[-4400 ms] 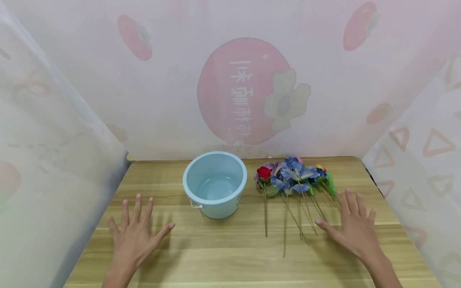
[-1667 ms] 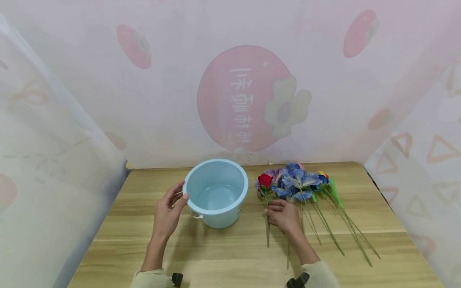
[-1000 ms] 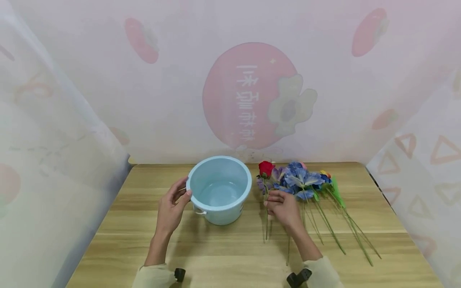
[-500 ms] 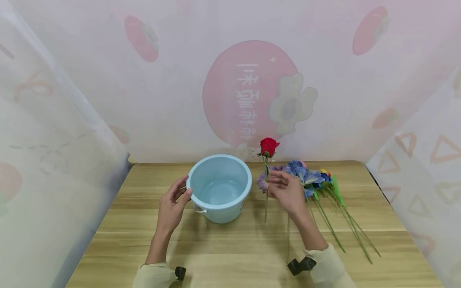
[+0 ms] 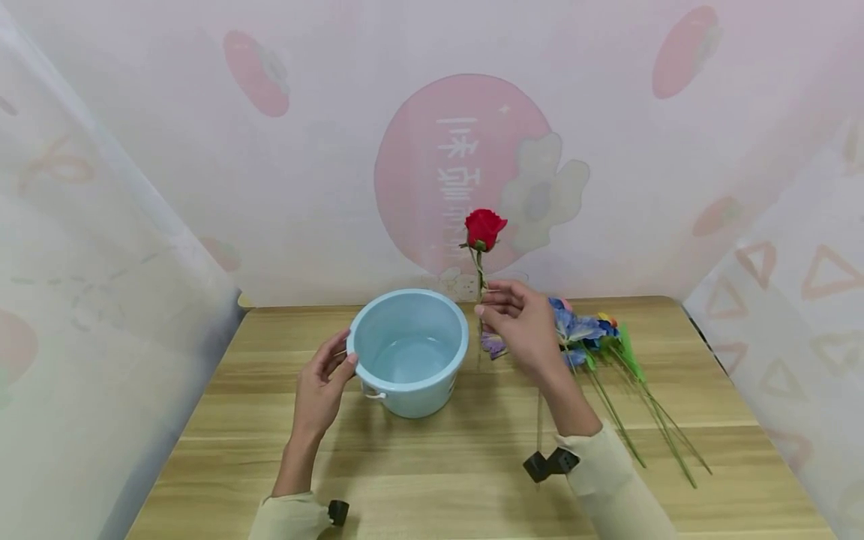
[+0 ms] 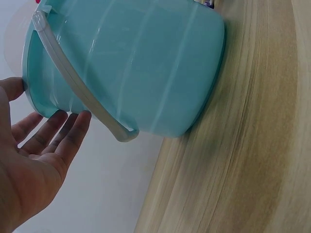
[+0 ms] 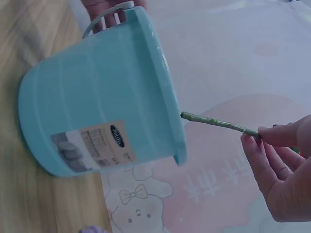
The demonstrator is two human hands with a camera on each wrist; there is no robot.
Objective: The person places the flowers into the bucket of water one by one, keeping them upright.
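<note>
A light blue bucket (image 5: 415, 401) stands upright on the table, with its white handle (image 6: 73, 80) hanging down the side. My left hand (image 5: 317, 394) holds its left rim, thumb at the edge and fingers against the outside just under the lip. Between the thumb and fingers of my right hand (image 5: 523, 326) is the stem of a red artificial rose (image 5: 484, 229), held upright beside the bucket's right rim. In the right wrist view the cut end of the green stem (image 7: 218, 123) points toward the bucket's rim, and the bloom is mostly hidden behind the hand.
Several blue artificial flowers (image 5: 577, 330) lie on the wooden table (image 5: 418, 480) at the right, their long stems pointing toward the near edge. A purple bloom (image 5: 494, 345) shows beneath my right hand. Printed cloth (image 5: 304, 187) walls the back and both sides.
Both hands have left their spread pose on the table; my left has come to the bucket. My right hand has picked up the rose, raised it upright and moved it left toward the bucket.
</note>
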